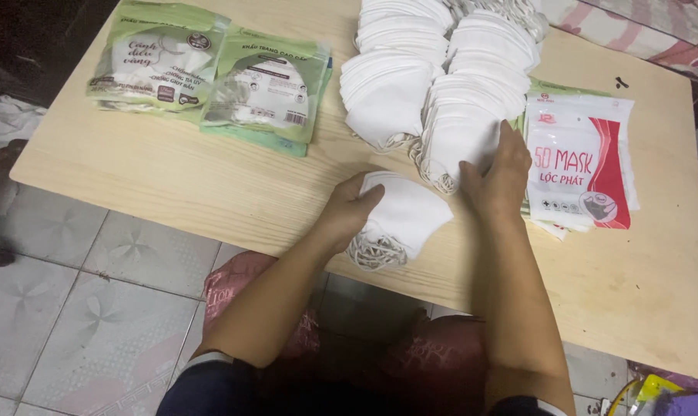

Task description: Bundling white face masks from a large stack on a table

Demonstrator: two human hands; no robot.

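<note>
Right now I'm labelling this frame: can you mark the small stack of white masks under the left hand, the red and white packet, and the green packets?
small stack of white masks (411,216), head view, top mask's flat face.
red and white packet (584,166), head view, front middle.
green packets (268,88), head view, front of the right-hand packet.

We note plain white masks (401,216) and white stacks (441,77) on a pale wood-grain table (172,177). The two packets (210,73) at the far left are green with white panels, while the packet (582,163) at the right is white with a red band. The floor tiles (95,300) are pale grey with a faint flower pattern.
</note>
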